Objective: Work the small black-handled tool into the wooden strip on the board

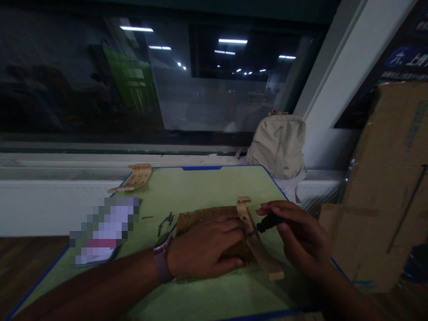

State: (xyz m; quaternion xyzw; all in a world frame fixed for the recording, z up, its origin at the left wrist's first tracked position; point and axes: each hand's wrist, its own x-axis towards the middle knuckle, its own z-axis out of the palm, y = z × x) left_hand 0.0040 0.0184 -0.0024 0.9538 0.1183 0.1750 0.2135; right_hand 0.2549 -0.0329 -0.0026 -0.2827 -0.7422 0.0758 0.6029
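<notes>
My left hand (pixel 205 245), with a watch at the wrist, lies flat with fingers stretched over a brown slab (pixel 194 217). Its fingertips reach a pale curved wooden piece (pixel 262 256) that lies along the slab's right side, with dark holes or screw heads in it. In my right hand (pixel 306 236) the fingers close round the black handle of a screwdriver (pixel 269 221). The screwdriver points left, its tip at the middle of the wooden piece. Several dark screws (pixel 163 224) lie left of the slab. Much of the slab is hidden under my left hand.
The green table (pixel 214 180) has a blue edge. A second curved wooden piece (pixel 138 177) rests at its far left corner, and a pixelated flat object (pixel 107 229) lies on the left. Behind stands a beige backpack (pixel 281 142); large cardboard (pixel 384 187) is at the right.
</notes>
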